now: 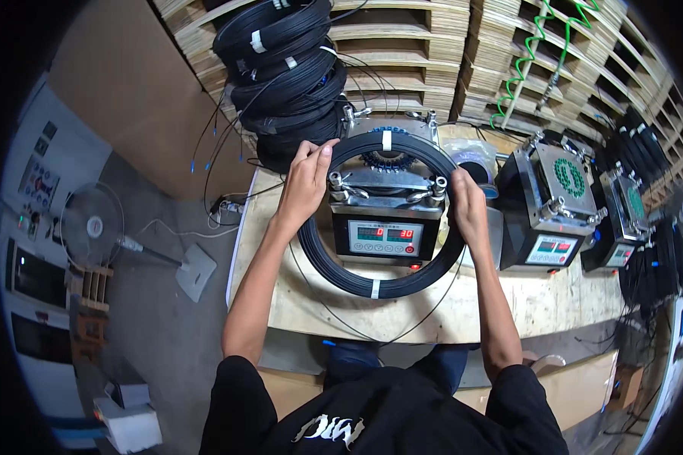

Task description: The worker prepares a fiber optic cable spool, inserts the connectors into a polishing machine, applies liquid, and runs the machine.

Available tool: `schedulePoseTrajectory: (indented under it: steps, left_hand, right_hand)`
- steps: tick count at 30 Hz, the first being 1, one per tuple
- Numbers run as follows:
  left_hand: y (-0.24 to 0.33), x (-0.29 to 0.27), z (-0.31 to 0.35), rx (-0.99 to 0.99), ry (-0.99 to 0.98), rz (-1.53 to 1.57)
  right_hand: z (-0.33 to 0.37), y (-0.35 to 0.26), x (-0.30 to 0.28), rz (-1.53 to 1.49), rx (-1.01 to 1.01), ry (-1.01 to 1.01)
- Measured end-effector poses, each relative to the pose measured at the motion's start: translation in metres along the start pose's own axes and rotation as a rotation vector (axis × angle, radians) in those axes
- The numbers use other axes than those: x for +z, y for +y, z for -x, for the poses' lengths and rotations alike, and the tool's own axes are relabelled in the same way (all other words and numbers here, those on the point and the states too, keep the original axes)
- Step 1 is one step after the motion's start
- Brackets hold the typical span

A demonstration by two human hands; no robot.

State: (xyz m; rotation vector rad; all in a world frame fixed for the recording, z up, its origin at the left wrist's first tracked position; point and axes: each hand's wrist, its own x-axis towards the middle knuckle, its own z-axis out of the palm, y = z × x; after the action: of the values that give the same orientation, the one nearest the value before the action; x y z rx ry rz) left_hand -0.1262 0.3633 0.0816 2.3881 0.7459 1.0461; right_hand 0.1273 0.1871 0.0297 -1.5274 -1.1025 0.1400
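Note:
A round coil of thin black cable [357, 282], bound with white tape strips, rings a grey winding machine [385, 203] that has a small display panel on its front. My left hand [305, 182] grips the coil at its upper left. My right hand [467, 206] holds the coil at its right side. The coil tilts, its near part hanging in front of the machine's panel and its far part resting over the machine's top. Loose black cable ends trail down from the coil across the wooden bench [539, 303].
A tall stack of finished black coils [284, 76] stands behind the machine at left. Two more winding machines [554, 205] sit to the right. Wooden pallets [432, 53] line the back with a green spiral hose [527, 61]. A fan [91, 227] stands on the floor at left.

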Motion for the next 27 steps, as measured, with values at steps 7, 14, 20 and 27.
schedulePoseTrajectory:
  steps: [7, 14, 20, 27]
  left_hand:
    - [-0.013, 0.002, 0.019, 0.01, 0.011, 0.077]
    - [-0.035, 0.007, 0.144, -0.09, 0.111, 0.065]
    - [-0.029, 0.039, 0.273, -0.313, -0.053, 0.303]
    - [0.036, 0.077, 0.296, -0.424, -0.128, 0.783]
  right_hand:
    - [0.012, 0.004, 0.002, 0.053, -0.003, 0.077]
    - [0.107, 0.026, -0.027, 0.132, 0.04, 0.113]
    - [0.221, 0.051, -0.042, 0.22, 0.396, -0.37]
    - [0.254, 0.038, 0.01, -0.391, 0.493, -0.692]
